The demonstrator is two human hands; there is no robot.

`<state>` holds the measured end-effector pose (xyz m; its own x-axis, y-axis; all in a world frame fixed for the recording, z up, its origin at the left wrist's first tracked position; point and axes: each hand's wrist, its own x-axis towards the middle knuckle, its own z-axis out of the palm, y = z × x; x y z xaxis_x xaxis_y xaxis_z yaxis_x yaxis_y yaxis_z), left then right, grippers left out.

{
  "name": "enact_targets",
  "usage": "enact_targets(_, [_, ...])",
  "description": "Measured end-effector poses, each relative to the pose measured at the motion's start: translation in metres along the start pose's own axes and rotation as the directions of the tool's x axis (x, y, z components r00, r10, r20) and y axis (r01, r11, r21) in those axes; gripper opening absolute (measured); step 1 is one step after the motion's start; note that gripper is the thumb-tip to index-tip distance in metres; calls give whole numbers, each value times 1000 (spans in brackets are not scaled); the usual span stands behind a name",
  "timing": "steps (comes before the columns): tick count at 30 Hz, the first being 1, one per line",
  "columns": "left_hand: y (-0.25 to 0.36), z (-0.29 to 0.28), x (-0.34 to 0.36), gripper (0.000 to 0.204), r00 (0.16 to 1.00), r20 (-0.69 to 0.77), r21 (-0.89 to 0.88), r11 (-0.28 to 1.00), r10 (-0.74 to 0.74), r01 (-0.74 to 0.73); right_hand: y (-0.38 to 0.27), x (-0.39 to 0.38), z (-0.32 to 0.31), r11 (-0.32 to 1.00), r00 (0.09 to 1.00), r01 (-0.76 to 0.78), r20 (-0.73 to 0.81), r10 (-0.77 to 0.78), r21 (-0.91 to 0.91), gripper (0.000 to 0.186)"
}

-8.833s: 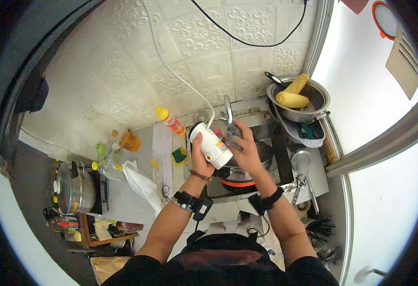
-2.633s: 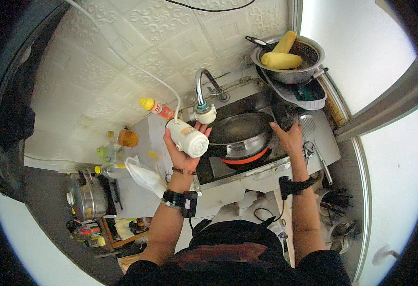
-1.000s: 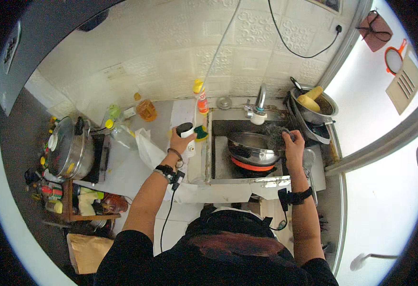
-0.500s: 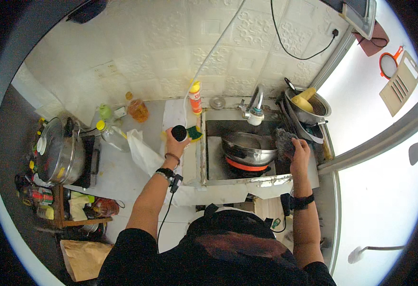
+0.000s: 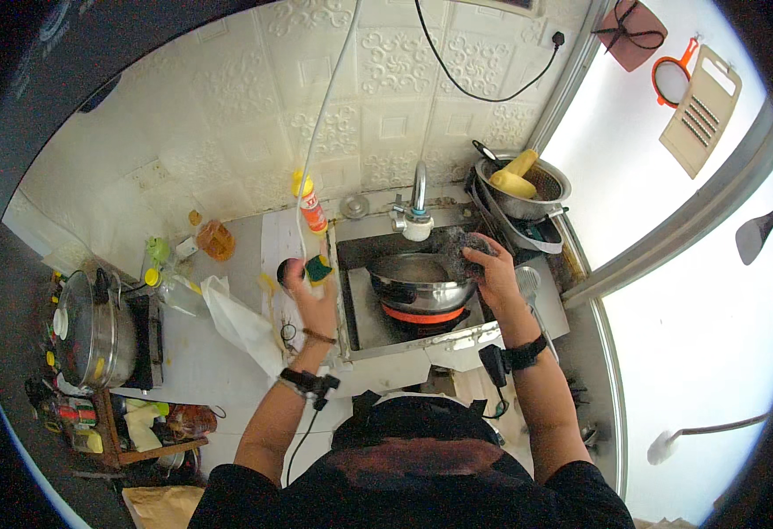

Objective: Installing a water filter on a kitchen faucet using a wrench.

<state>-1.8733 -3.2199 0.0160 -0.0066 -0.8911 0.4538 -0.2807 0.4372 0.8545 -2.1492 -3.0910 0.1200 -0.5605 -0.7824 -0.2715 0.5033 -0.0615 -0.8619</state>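
My right hand (image 5: pixel 494 269) grips a dark grey, fuzzy steel wool scourer (image 5: pixel 462 256) over the right rim of a steel pan (image 5: pixel 421 295). That pan rests on a dark piece with an orange band (image 5: pixel 426 316) inside the sink (image 5: pixel 357 328). Left of the sink, my left hand (image 5: pixel 310 298) is smeared by motion, its fingertips overlapping the right edge of a black, round-topped thing (image 5: pixel 283 271) on the counter. Whether the fingers still touch it is unclear. Just beyond the hand lies a green and yellow sponge (image 5: pixel 318 268).
Behind the sink rise a faucet (image 5: pixel 419 198) and an orange bottle with a yellow top (image 5: pixel 310 204). A steel colander (image 5: pixel 541 198) stands at its right. Leftward are a white bag (image 5: pixel 236 322), a clear bottle (image 5: pixel 179 291) and a large steel pot (image 5: pixel 104 331).
The whole view has shifted. Against the sink, my right hand has brought the scourer leftward over the pan. My left hand has slid rightward across the black thing, which keeps its place.
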Motion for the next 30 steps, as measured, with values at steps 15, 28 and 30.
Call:
enact_targets(15, [78, 161, 35, 50, 554, 792, -573, 0, -258, 819, 30, 44, 43, 168, 660, 639, 423, -620, -751, 27])
enact_targets(28, [77, 163, 28, 51, 462, 850, -514, -207, -252, 832, 36, 41, 44, -173, 371, 793, 689, -622, -583, 37])
enact_targets(30, [82, 161, 28, 51, 446, 847, -511, -209, -290, 834, 34, 46, 51, -174, 321, 833, 716, -620, -525, 36])
